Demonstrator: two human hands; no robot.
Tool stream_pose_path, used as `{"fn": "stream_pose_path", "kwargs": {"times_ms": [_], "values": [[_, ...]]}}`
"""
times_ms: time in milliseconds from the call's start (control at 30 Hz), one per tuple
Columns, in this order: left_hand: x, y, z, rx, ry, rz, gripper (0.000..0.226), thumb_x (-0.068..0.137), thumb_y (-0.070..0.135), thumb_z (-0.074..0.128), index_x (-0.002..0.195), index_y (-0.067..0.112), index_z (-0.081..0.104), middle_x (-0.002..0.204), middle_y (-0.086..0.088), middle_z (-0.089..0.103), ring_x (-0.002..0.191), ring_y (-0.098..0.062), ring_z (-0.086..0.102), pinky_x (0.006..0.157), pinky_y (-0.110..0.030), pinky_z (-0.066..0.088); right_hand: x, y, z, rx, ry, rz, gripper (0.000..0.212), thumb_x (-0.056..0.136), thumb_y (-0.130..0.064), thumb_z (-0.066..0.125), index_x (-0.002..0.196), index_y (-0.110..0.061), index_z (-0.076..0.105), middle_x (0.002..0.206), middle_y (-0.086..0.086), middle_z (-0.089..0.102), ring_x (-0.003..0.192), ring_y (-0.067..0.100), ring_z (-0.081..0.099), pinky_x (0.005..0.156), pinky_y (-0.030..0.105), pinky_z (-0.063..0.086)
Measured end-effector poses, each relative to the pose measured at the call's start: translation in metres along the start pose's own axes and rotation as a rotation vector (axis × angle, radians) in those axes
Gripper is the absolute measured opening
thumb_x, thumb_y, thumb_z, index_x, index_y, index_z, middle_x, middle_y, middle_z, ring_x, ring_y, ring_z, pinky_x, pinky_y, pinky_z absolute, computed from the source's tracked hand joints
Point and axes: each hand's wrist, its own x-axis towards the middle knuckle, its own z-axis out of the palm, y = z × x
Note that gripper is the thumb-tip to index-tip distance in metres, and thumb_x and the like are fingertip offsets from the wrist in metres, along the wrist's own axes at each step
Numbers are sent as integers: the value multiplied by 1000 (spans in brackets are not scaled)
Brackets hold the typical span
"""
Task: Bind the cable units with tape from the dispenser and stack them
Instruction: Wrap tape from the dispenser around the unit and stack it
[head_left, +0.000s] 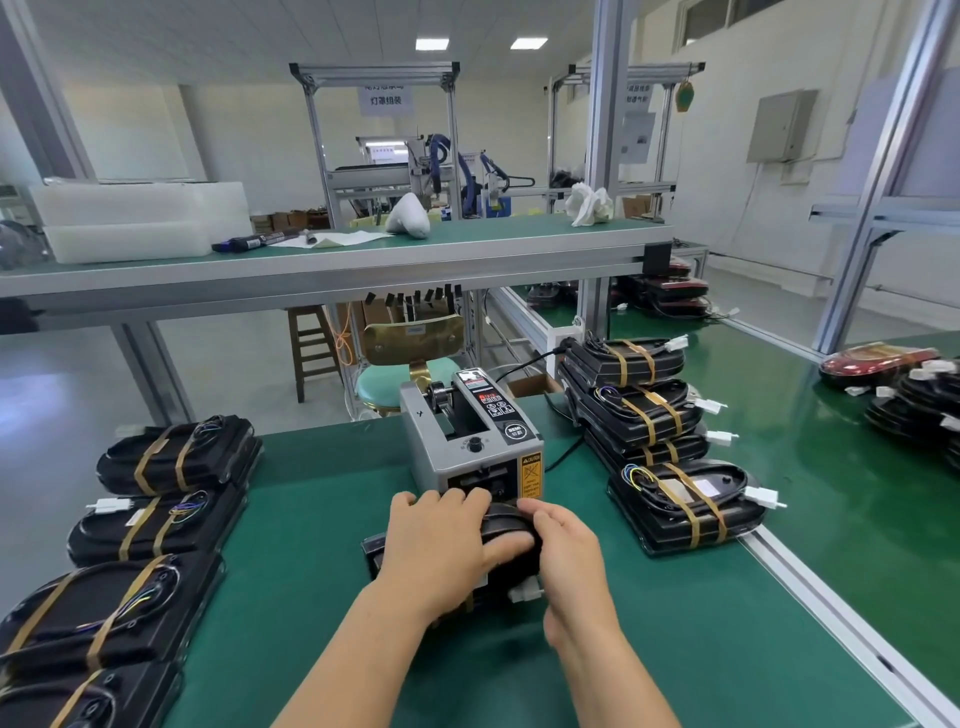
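My left fingers (460, 501) curl over the unit's far edge, thumb flat across the top. My right fingers (535, 514) wrap its 3 o'clock end. So left hand (441, 551) and right hand (569, 558) both grip the unit (506, 522). It lies on the mat (311, 525) under my palms, long axis 9 to 3, plug (524, 592) at the right end. Any tape on it is hidden. The dispenser (472, 441) is at 12, mouth just past my left fingertips, so the left hand looks nearer for tape. Taped stack (639, 410) at 2, taped row (171, 457) at 9–10. Workshop, aluminium benches (332, 260) beyond.
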Motion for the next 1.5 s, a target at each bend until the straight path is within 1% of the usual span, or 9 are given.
{"fn": "stream_pose_path", "kwargs": {"times_ms": [100, 200, 400, 500, 733, 900, 1067, 1333, 1500], "values": [[-4, -11, -1, 15, -97, 35, 79, 73, 87, 36, 134, 37, 35, 121, 7, 56, 112, -21, 55, 90, -39, 34, 0, -2, 2, 67, -28, 36, 30, 96, -1, 46, 94, -12, 74, 93, 3, 75, 78, 9, 70, 51, 14, 49], [-10, -16, -3, 35, -74, 10, 62, 75, 69, 56, 124, 34, 40, 113, 7, 56, 105, -22, 57, 87, -38, 35, 3, 0, 8, 65, -66, 58, 26, 92, 3, 51, 90, -9, 74, 88, 5, 76, 70, 5, 70, 51, 11, 48], [-21, -27, -9, -6, 6, -1, 36, 76, 44, 58, 102, 28, 38, 101, 9, 46, 100, -18, 51, 88, -32, 32, 29, -3, 27, 67, 1, 172, 7, 89, -2, 62, 85, -4, 67, 56, 1, 51, 46, 10, 44, 43, 19, 40], [-26, -37, -17, -76, 49, -28, 31, 75, 35, 57, 95, 27, 34, 92, 10, 41, 89, -19, 45, 85, -31, 33, 37, -2, 34, 63, 36, 229, 12, 89, -2, 64, 78, -5, 63, 52, 1, 48, 43, 11, 40, 37, 18, 37], [-42, -52, -29, -387, 205, 0, 63, 69, 13, 62, 126, 36, 46, 103, 14, 49, 101, -15, 43, 93, -29, 32, 43, -7, 41, 54, 110, 289, 19, 86, -7, 69, 70, -6, 59, 51, 3, 51, 43, 12, 41, 36, 17, 36], [-55, -49, -26, -716, 237, 19, 63, 66, 8, 60, 111, 50, 46, 103, 18, 50, 98, -2, 51, 82, -9, 37, 42, -7, 46, 12, 152, 248, 23, 79, -4, 69, 62, -9, 54, 47, 3, 51, 37, 13, 36, 38, 19, 33], [-55, -44, -19, -716, 339, 35, 58, 66, 11, 63, 110, 44, 46, 110, 23, 51, 102, -3, 53, 84, -10, 40, 37, -7, 49, -49, 169, 194, 23, 75, -5, 66, 57, -12, 54, 51, 2, 50, 45, 17, 39, 43, 17, 35], [-58, -49, -8, -770, 504, 25, 70, 71, -3, 72, 115, 46, 50, 110, 20, 57, 103, -5, 57, 88, -6, 37, -6, -34, 44, 271, -53, 125, 22, 81, -8, 74, 62, -13, 65, 48, -4, 52, 38, 5, 42, 34, 16, 33], [-59, -47, -2, -809, 496, -48, 63, 74, 5, 73, 109, 48, 44, 100, 21, 61, 90, -7, 59, 77, -7, 41, -30, -46, 49, 190, -223, 79, 24, 83, -8, 72, 60, -13, 70, 54, -2, 56, 41, 5, 45, 38, 16, 37]]}}
